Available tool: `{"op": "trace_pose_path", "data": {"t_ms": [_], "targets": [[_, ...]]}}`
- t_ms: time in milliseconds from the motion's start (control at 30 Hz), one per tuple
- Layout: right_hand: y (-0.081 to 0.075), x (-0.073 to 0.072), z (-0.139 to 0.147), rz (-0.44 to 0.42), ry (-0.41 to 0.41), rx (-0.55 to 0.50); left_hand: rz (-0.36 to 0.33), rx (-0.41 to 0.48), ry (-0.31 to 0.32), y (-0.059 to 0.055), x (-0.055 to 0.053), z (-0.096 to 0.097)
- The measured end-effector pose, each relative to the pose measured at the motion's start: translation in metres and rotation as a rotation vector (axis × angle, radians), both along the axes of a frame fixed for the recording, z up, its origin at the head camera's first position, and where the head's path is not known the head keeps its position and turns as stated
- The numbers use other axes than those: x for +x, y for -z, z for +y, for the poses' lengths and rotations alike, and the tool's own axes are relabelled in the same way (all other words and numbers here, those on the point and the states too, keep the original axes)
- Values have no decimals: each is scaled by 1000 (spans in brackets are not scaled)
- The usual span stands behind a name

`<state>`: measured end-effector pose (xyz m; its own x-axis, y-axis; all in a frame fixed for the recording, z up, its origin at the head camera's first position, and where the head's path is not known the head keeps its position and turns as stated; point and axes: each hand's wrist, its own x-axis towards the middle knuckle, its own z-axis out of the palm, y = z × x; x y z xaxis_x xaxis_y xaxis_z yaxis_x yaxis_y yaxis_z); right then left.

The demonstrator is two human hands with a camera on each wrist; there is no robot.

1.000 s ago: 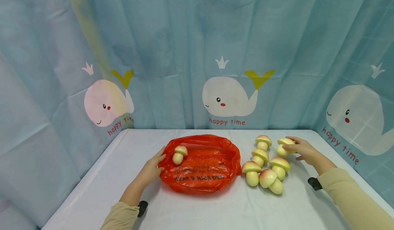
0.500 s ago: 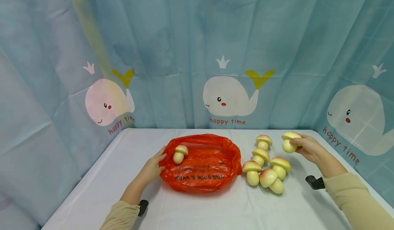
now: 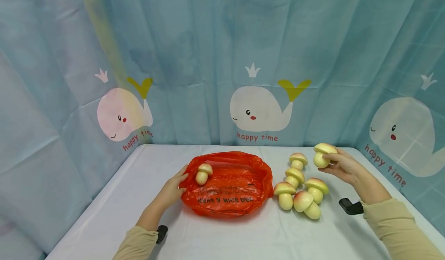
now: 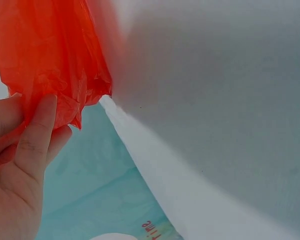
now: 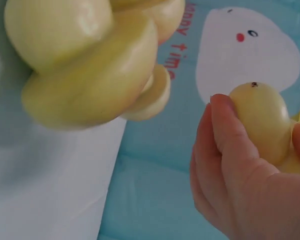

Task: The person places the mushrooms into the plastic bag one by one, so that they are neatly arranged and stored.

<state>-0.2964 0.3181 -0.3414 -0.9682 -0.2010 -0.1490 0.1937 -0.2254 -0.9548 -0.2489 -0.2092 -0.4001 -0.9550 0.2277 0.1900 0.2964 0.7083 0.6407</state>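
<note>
The left hand (image 3: pixel 171 190) pinches the bag (image 3: pixel 231 179) by its edge — likely to steady its mouth, with one mushroom (image 3: pixel 203 174) inside. The right hand (image 3: pixel 343 168) grips a raised mushroom (image 3: pixel 323 154) by its stem — seemingly the handiest part — above the desk (image 3: pixel 250 237).

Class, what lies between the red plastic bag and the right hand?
The head view shows five toy mushrooms on the table, plus the mushroom the right hand grips.
</note>
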Motion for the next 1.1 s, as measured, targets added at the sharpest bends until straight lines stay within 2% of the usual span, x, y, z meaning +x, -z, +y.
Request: {"op": "trace_pose_path", "data": {"t_ms": [167, 400, 667, 800, 1100], "targets": [[-6, 2, -8, -7, -34, -6, -7, -3, -2, 1, 0, 0], [-15, 3, -23, -42, -31, 12, 2, -2, -3, 2, -1, 0], [-22, 4, -40, -45, -66, -86, 2, 4, -4, 1, 0, 0], [-25, 5, -53, -74, -69, -149, 12, 8, -3, 0, 1, 1], [-31, 6, -77, -107, -75, -103, -14, 21, -6, -2, 2, 4]]}}
